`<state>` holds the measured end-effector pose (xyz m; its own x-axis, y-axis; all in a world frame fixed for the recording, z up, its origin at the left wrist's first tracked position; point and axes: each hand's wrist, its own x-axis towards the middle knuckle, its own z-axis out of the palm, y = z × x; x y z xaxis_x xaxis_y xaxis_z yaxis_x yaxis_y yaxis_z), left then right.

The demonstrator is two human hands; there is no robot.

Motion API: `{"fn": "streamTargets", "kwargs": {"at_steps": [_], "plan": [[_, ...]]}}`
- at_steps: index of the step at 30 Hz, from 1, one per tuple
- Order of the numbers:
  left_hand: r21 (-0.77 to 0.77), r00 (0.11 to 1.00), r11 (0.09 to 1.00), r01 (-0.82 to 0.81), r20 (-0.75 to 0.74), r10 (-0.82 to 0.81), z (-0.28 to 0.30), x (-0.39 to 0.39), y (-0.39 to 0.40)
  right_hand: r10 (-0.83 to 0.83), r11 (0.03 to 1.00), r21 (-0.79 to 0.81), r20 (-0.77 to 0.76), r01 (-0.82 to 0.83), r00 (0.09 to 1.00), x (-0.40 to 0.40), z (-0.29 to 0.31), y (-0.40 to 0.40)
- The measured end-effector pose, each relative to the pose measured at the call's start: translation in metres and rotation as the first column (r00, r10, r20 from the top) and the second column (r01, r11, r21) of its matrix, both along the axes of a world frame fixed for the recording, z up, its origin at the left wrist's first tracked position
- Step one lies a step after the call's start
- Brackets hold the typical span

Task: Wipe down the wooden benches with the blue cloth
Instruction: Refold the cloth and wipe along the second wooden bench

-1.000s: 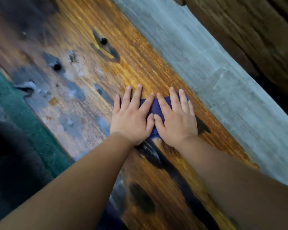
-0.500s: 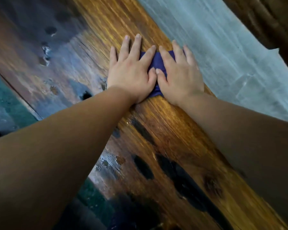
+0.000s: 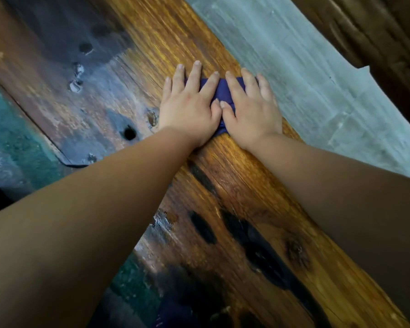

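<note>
A folded blue cloth (image 3: pixel 223 91) lies flat on the glossy, orange-brown wooden bench (image 3: pixel 237 185), which runs diagonally from upper left to lower right. My left hand (image 3: pixel 189 107) and my right hand (image 3: pixel 251 110) press down on the cloth side by side, fingers straight and spread, thumbs touching. Most of the cloth is hidden beneath my palms; only a strip shows between the hands. Both forearms stretch out from the bottom of the view.
A pale grey concrete ledge (image 3: pixel 317 79) borders the bench's right edge, with dark wood (image 3: pixel 376 31) beyond it. The bench's left part is worn, bluish-grey, with dark holes (image 3: pixel 129 133). Green floor (image 3: pixel 17 143) lies below its left edge.
Both hands have slid the cloth forward along the bench, arms stretching out further. In the last half second the view shifted slightly while the hands stayed flat on the cloth.
</note>
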<state>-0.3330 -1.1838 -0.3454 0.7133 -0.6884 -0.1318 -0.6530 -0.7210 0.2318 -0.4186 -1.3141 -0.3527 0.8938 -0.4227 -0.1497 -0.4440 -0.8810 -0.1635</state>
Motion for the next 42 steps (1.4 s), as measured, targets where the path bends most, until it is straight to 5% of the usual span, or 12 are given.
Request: {"fn": "streamTargets", "kwargs": {"at_steps": [7,21,29,42], "plan": [[-0.02,0.985,0.986,-0.164,-0.055,0.162,0.003,-0.09,0.047,0.167,0.983,-0.063,-0.06,-0.171,0.984,-0.069,0.007,0.036],[0.205,0.855,0.886,-0.416,-0.243,0.458,0.027,-0.284,0.149,0.39,0.918,0.162,-0.193,-0.363,0.9,-0.215,0.035,0.134],[0.134,0.894,0.92,-0.368,-0.221,0.39,0.005,-0.256,0.161,0.376,0.925,0.128,-0.154,-0.359,0.914,-0.192,0.02,0.139],[0.061,0.878,0.882,-0.466,-0.085,0.47,0.001,-0.05,0.181,0.5,0.864,0.006,-0.12,-0.503,0.858,0.031,0.016,0.16]]}}
